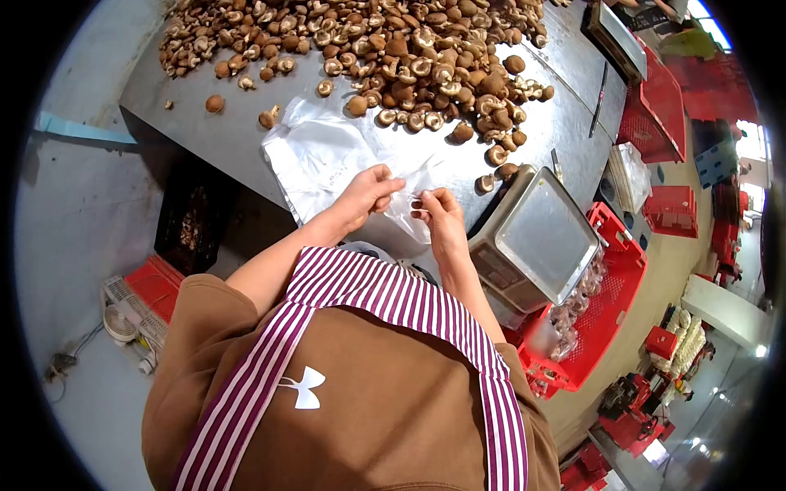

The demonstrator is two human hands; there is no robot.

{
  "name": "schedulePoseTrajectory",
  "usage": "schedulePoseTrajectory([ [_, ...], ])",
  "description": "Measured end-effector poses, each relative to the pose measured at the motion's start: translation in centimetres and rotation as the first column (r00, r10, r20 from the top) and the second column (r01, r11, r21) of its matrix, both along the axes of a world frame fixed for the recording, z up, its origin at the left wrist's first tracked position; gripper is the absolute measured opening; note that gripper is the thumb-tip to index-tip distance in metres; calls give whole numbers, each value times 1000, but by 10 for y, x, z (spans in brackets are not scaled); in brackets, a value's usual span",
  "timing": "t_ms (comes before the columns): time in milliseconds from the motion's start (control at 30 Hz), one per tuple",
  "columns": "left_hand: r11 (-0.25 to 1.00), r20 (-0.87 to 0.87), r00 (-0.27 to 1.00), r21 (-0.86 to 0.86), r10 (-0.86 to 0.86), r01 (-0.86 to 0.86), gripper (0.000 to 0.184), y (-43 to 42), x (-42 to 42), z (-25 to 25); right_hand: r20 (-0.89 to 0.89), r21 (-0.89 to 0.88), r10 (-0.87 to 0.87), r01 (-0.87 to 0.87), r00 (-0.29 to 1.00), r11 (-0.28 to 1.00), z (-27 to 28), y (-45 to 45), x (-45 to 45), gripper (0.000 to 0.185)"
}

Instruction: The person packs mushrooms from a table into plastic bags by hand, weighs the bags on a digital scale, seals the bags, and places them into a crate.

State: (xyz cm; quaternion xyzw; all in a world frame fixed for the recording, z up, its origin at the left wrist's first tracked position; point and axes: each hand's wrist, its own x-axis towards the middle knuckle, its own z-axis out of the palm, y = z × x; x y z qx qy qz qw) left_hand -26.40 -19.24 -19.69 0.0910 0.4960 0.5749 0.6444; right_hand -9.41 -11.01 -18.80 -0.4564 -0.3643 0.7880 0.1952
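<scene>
My left hand [366,196] pinches the edge of a thin white plastic bag [323,151] at the front of the metal table. Just to its right, my right hand [440,214] has its fingertips closed on the same plastic bag. The bag spreads out crumpled on the tabletop to the left and hangs down a little between my hands. Beyond it lies a large heap of brown shiitake mushrooms [409,61]. A weighing scale [544,233] with a flat metal pan stands beside my right hand.
A red crate [618,303] holding bagged mushrooms is below the scale. Another red crate [659,114] stands past the table's right side. A knife-like tool [600,98] lies on the metal table [192,123]. A dark crate [196,217] sits beneath the table's left side.
</scene>
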Motion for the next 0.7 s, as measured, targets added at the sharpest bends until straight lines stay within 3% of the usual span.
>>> schedulePoseTrajectory([
  [33, 997, 106, 992, -37, 75, -72, 23, 1, -3, 0, -46, 18, -49, 50, 998, 999, 6, 0, -1, 9],
  [100, 993, 134, 984, -36, 118, -114, 25, 0, -14, -14, -139, -65, -155, 147, 978, 987, 23, 8, 6, 9],
  [167, 975, -316, 940, -131, 131, -180, 26, -3, -29, -31, -361, -271, -296, 205, 884, 941, 34, 24, 22, 11],
  [200, 975, -317, 940, -130, 130, -179, 26, -8, -39, -51, -413, -395, -441, 280, 796, 875, 40, 30, 26, 10],
  [233, 967, -509, 851, -125, 130, -222, 27, -13, -51, -77, -556, -460, -464, 210, 690, 863, 33, 40, 41, 9],
  [267, 959, -679, 724, -108, 121, -261, 29, -16, -59, -91, -564, -370, -396, 207, 724, 906, 42, 45, 45, 9],
  [300, 961, -680, 723, -104, 119, -256, 29, -16, -61, -91, -564, -276, -329, 202, 757, 940, 52, 48, 46, 9],
  [367, 957, -664, 737, -279, -127, -86, 27, -11, -58, -83, -279, 7, -233, 245, 932, 970, 57, 44, 38, 10],
  [400, 957, -802, 548, -289, -239, -4, 38, -7, -53, -81, -78, 149, -174, 184, 982, 972, 61, 39, 35, 11],
  [433, 984, -912, 370, -167, -176, 55, 54, -1, -41, -52, 5, 269, -94, 89, 996, 959, 65, 35, 30, 12],
  [467, 989, -979, 186, -59, -84, 137, 71, 6, -28, -15, 20, 264, -8, 2, 1000, 964, 66, 32, 25, 12],
  [533, 908, -997, 55, -32, -61, 417, 90, 25, -10, 35, 61, 231, 148, -158, 987, 960, 73, 25, 13, 12],
  [567, 839, -992, 68, 126, 105, 529, 83, 32, -2, 47, 55, 238, 207, -215, 977, 947, 70, 21, 8, 12],
  [633, 788, -993, 108, 110, 55, 606, 66, 37, 10, 43, -128, 153, 258, -238, 957, 959, 71, 23, 6, 11],
  [667, 786, -993, 115, 50, -28, 616, 40, 43, 8, 41, -129, 155, 259, -239, 957, 959, 72, 25, 9, 11],
  [700, 786, -993, 113, 49, -26, 617, 40, 43, 7, 39, 115, 419, 317, -335, 942, 844, 73, 28, 16, 16],
])
